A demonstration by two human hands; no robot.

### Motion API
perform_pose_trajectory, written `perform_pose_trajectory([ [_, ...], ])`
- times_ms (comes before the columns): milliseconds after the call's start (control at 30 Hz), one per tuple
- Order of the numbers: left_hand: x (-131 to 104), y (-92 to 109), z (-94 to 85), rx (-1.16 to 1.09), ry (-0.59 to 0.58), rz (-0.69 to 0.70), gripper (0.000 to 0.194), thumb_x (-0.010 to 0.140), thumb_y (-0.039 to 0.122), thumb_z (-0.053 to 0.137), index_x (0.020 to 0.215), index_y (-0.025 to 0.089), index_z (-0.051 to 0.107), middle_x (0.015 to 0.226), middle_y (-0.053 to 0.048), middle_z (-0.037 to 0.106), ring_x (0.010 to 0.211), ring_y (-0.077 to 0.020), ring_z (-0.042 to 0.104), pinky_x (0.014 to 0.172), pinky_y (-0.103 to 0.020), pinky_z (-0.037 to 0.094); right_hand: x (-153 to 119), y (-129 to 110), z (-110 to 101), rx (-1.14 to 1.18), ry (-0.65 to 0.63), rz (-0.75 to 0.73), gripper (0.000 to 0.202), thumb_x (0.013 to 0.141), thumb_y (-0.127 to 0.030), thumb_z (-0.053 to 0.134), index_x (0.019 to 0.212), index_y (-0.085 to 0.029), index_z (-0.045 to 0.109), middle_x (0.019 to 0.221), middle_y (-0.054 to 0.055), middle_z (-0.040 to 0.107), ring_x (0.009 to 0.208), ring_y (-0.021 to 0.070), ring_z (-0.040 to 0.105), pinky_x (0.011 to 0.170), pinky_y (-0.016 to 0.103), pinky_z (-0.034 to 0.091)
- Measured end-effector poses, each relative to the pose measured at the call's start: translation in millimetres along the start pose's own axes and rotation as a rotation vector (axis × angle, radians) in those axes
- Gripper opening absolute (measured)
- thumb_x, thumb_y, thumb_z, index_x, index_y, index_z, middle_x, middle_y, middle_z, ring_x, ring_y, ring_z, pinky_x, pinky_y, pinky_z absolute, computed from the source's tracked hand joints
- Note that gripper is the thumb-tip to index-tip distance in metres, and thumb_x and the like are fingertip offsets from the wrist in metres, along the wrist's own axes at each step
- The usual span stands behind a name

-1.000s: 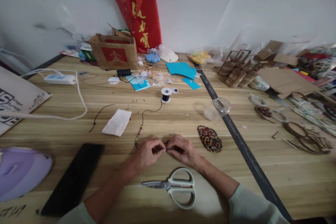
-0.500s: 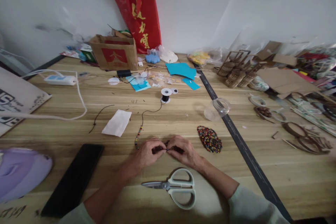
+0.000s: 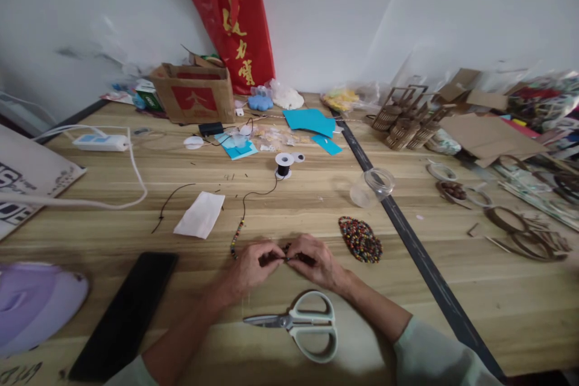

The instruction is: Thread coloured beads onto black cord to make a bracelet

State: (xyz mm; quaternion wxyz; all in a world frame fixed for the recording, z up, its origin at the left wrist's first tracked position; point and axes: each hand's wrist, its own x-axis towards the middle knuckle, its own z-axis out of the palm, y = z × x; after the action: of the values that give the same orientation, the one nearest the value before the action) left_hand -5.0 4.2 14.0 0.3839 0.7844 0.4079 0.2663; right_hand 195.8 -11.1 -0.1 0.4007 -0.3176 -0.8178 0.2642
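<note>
Strand of small round multicoloured beads on thin black cord [image 3: 237, 233] lies on the pale wooden bench [image 3: 307, 205], gently bowed, long axis near-to-far. Far end points toward the black-wound white plastic spool [image 3: 284, 167]; near end meets the outer side of my left hand [image 3: 254, 264]. Left and right hand [image 3: 316, 260] grips both pinched tight on a tiny dark piece, tips nearly touching.

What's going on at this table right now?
A person's left hand and right hand meet fingertip to fingertip, pinching a beaded cord; the exact detail between the fingers is too small to make out. Past the left hand, the cord's bare black end leads to an upright spool. A pile of strung beads lies beyond the right hand, and scissors lie untouched on the near side.
</note>
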Motion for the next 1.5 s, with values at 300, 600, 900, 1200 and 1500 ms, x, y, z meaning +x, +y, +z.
perform_pose_trajectory([
  [300, 0.8, 0.7, -0.5, 0.009, -0.004, 0.0, 0.009, 0.074, 0.011, 0.062, 0.071, 0.016, 0.068, 0.07, -0.003, 0.069, 0.067, -0.0148, 0.061, 0.064, -0.023, 0.047, -0.4, -0.3, -0.8, 0.0, -0.013, 0.016, 0.014, 0.093, -0.028, 0.055, 0.087, -0.017, 0.062, 0.08, 0.007, 0.067, 0.077, 0.0169, 0.06, 0.073, 0.029, 0.047],
  [600, 1.7, 2.9, 0.1, 0.002, -0.003, 0.029, 0.009, 0.074, 0.009, 0.062, 0.07, 0.015, 0.068, 0.07, -0.003, 0.068, 0.067, -0.0147, 0.06, 0.065, -0.024, 0.046, 0.4, -0.5, -0.9, 0.024, -0.029, -0.016, 0.014, 0.093, -0.029, 0.055, 0.09, -0.017, 0.062, 0.083, 0.007, 0.068, 0.08, 0.0172, 0.059, 0.076, 0.03, 0.046],
  [900, 1.4, 0.3, 3.1, -0.066, -0.002, -0.061, 0.008, 0.072, 0.011, 0.061, 0.072, 0.016, 0.067, 0.068, -0.001, 0.065, 0.062, -0.0126, 0.057, 0.061, -0.022, 0.047, 0.1, -2.5, -0.7, 0.051, 0.003, 0.006, 0.018, 0.093, -0.031, 0.054, 0.086, -0.016, 0.061, 0.079, 0.008, 0.067, 0.076, 0.0162, 0.059, 0.071, 0.027, 0.048],
  [1200, -0.1, 1.6, 2.5, -0.109, -0.029, -0.068, 0.011, 0.071, 0.01, 0.059, 0.076, 0.017, 0.066, 0.07, 0.0, 0.065, 0.063, -0.0122, 0.057, 0.062, -0.022, 0.048, -0.5, -0.8, -0.2, 0.035, -0.041, -0.016, 0.024, 0.096, -0.035, 0.049, 0.084, -0.017, 0.06, 0.078, 0.007, 0.065, 0.077, 0.0167, 0.059, 0.071, 0.028, 0.047],
  [1500, -3.4, -2.4, 6.3, -0.101, -0.04, -0.011, 0.02, 0.07, 0.009, 0.064, 0.087, 0.018, 0.061, 0.085, -0.001, 0.066, 0.075, -0.0139, 0.06, 0.073, -0.025, 0.05, 1.2, -5.9, -3.2, 0.014, -0.08, -0.033, 0.023, 0.097, -0.033, 0.046, 0.088, -0.017, 0.06, 0.082, 0.007, 0.064, 0.081, 0.0176, 0.056, 0.073, 0.03, 0.046],
])
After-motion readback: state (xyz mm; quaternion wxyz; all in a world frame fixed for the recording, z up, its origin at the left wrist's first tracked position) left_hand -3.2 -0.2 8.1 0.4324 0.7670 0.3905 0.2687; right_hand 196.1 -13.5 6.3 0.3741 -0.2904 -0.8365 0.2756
